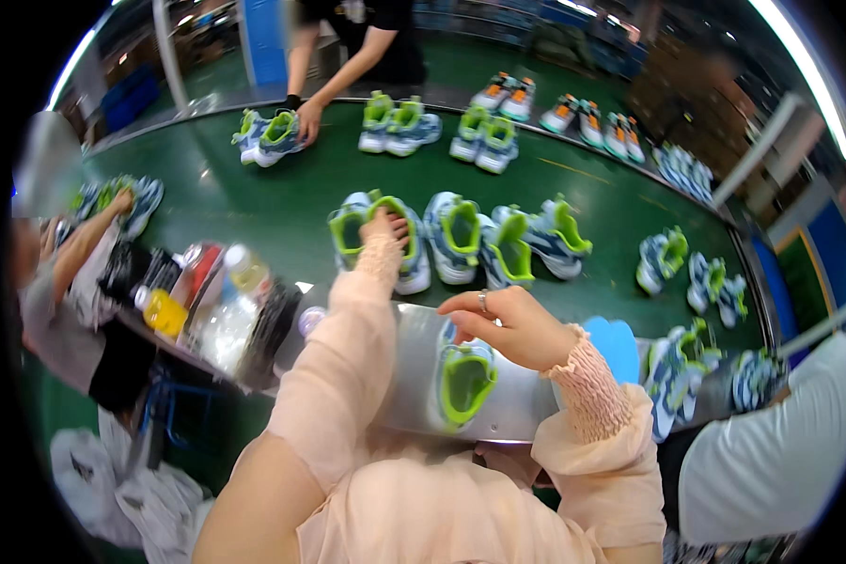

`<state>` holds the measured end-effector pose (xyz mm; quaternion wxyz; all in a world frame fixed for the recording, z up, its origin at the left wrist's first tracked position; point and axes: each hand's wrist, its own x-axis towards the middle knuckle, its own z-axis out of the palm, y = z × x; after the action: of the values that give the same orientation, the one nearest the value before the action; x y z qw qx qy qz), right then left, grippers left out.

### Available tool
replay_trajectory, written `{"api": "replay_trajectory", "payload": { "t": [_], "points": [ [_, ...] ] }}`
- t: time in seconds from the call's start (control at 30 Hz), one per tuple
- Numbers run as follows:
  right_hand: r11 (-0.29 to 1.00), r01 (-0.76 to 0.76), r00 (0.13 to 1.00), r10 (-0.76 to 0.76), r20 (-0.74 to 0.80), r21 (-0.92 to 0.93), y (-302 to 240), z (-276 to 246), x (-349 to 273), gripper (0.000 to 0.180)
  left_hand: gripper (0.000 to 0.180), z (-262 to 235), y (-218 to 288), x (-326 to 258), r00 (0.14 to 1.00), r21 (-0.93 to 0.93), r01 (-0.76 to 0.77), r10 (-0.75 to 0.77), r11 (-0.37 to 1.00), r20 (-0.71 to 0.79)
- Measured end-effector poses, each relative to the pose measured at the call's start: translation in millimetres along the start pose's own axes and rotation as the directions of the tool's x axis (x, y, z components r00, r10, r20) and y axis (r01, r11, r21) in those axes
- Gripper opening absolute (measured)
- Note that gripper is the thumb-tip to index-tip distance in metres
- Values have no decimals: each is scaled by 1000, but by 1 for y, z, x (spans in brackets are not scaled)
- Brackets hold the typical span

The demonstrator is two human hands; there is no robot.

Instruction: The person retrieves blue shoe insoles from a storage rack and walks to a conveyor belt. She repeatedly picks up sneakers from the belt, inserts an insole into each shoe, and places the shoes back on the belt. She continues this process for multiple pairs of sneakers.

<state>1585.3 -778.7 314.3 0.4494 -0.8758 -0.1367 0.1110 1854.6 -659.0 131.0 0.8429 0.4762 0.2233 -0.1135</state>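
Observation:
My left hand (383, 229) is stretched out over the green surface, its fingers bent into the lime-lined opening of a blue-grey sneaker (412, 271). Another sneaker (348, 230) stands right against that one on the left. Closer to me, my right hand (512, 324) hovers with loosely curved fingers and holds nothing; a ring is on one finger. Just below it, a single sneaker (465, 383) with the same lime lining sits on the metal ledge (409, 362). Several matching sneakers (456, 235) stand to the right of my left hand.
Across the green table (273, 202), a co-worker's hand (310, 120) touches a pair of sneakers (271, 138). More pairs stand along the far side and right. Bottles (230, 315) crowd the ledge on the left. Blue flat pieces (613, 350) lie right of my right hand. Other people sit on both sides.

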Motion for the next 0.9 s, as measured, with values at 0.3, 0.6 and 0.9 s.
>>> {"api": "replay_trajectory", "payload": {
  "t": [0.3,0.6,0.9],
  "points": [
    [994,-23,998,16,-64,-107,34,10,57,30,23,-13,12,-25,973,112,-213,200,971,110],
    [769,102,984,-170,-48,-631,71,65,202,49,41,-85,71,49,918,254,281,-336,926,211],
    [740,-173,970,243,20,-650,68,123,273,56,29,-75,83,78,956,404,-184,258,896,-137]
  ]
}}
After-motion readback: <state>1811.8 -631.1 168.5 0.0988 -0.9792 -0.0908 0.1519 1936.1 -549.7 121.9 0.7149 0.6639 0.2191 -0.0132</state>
